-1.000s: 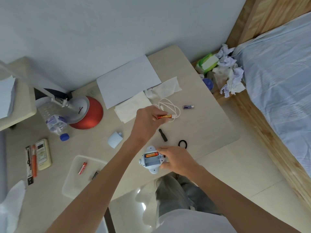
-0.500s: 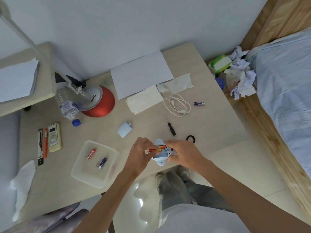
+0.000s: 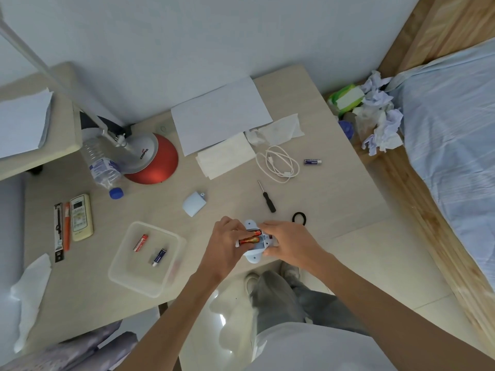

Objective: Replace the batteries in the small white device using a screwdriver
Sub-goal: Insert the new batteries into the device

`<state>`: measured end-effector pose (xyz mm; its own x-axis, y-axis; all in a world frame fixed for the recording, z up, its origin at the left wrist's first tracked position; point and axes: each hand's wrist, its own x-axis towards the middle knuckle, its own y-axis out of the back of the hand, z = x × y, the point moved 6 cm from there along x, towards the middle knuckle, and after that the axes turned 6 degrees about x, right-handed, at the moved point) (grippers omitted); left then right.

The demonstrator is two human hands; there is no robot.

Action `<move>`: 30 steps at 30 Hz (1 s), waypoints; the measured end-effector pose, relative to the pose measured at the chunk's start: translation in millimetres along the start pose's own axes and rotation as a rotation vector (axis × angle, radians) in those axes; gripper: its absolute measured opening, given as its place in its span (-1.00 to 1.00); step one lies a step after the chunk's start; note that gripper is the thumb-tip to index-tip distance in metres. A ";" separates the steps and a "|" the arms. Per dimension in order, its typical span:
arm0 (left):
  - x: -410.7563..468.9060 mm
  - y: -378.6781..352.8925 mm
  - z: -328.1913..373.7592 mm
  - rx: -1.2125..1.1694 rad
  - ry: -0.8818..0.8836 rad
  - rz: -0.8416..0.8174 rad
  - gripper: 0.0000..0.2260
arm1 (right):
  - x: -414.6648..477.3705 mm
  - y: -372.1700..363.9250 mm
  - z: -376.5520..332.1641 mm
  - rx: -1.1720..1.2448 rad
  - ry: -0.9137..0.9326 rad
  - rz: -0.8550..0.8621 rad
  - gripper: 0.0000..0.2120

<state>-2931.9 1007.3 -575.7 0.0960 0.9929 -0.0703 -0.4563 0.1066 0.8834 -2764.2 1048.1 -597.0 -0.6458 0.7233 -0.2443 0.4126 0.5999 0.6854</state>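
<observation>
Head camera looks steeply down at a pale wooden table (image 3: 334, 199) where both of the person's hands meet near the front edge. One small white device (image 3: 253, 257) lies there on its face with the battery bay open. The right hand (image 3: 290, 241) holds it by its right side, fingers curled over the casing. The left hand (image 3: 225, 242) pinches the loose orange battery (image 3: 247, 240) at its left end, with the other end tipped into the bay. It lies just beside the upper orange battery (image 3: 255, 232), which sits in its slot. That makes two cells at the device. Three more lie elsewhere. One red battery (image 3: 140, 242) and one blue battery (image 3: 160, 256) rest apart from each other inside the single clear plastic tray (image 3: 171, 277) to the left. One purple battery (image 3: 312, 162) lies alone farther back on the right. One black-handled screwdriver (image 3: 266, 197) lies flat just beyond the hands, touched by neither. One pale battery cover (image 3: 194, 204) sits to its left, well apart from the device. One black hair tie (image 3: 299, 218) lies near the right hand. One coiled white cable (image 3: 278, 164) is behind the screwdriver. At the back stand one red-based desk lamp (image 3: 158, 164) and one water bottle (image 3: 103, 167) lying on its side. One remote control (image 3: 81, 217) rests at the far left.
</observation>
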 end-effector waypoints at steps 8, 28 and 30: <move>2.5 1.1 6.4 0.114 -0.146 -0.026 -0.88 | 1.4 -0.6 1.6 0.002 -0.009 -0.002 -0.49; 2.5 -6.5 7.3 0.055 -0.175 -0.063 -0.88 | 0.1 -3.2 -0.2 -0.019 -0.015 -0.002 -0.56; 8.1 5.0 10.2 0.023 -0.168 -0.041 -0.90 | -0.4 -2.4 -0.7 -0.007 -0.022 -0.003 -0.59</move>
<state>-2924.3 1015.3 -567.1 0.2614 0.9648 -0.0304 -0.4288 0.1442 0.8918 -2765.4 1046.1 -598.1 -0.6330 0.7287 -0.2614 0.4061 0.6000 0.6893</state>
